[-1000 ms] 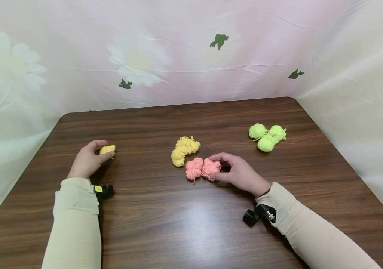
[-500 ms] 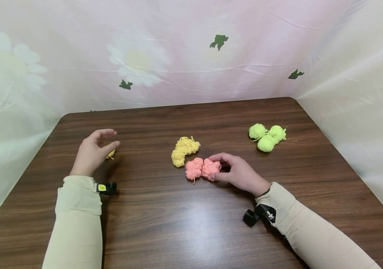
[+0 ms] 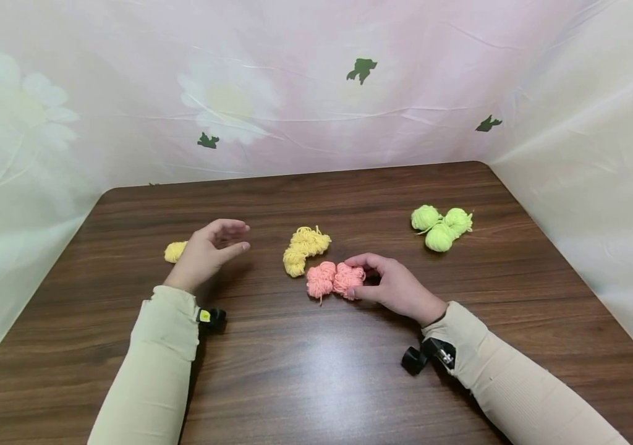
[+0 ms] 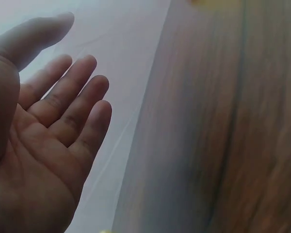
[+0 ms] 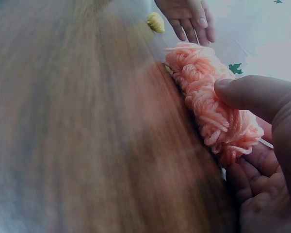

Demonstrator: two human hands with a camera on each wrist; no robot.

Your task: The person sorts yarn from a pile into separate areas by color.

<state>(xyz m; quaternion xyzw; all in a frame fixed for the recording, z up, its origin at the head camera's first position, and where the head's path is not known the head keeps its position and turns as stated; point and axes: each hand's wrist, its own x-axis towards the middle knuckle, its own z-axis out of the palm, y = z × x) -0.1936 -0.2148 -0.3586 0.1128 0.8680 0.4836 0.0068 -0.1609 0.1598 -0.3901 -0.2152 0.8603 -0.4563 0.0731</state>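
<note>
Two pink yarn balls (image 3: 321, 281) lie side by side on the brown table. My right hand (image 3: 397, 289) holds the right-hand one between thumb and fingers; the right wrist view shows the thumb against the pink yarn (image 5: 203, 97). With nothing in its grasp, my left hand (image 3: 208, 252) is over the table, fingers apart from the thumb, between a single yellow yarn ball (image 3: 174, 251) and a bent cluster of yellow yarn balls (image 3: 301, 250). The left hand's forearm side partly hides that single ball. In the left wrist view the palm (image 4: 39, 165) shows bare.
Three lime-green yarn balls (image 3: 441, 228) sit together toward the back right of the table (image 3: 294, 371). A flowered cloth (image 3: 294, 93) hangs behind the table and along its sides. Each wrist carries a small black camera (image 3: 415, 360).
The left hand has let go of the single yellow ball, lifted, and moved right toward the yellow cluster. That ball stays on the table. The right hand and pink yarn look unmoved.
</note>
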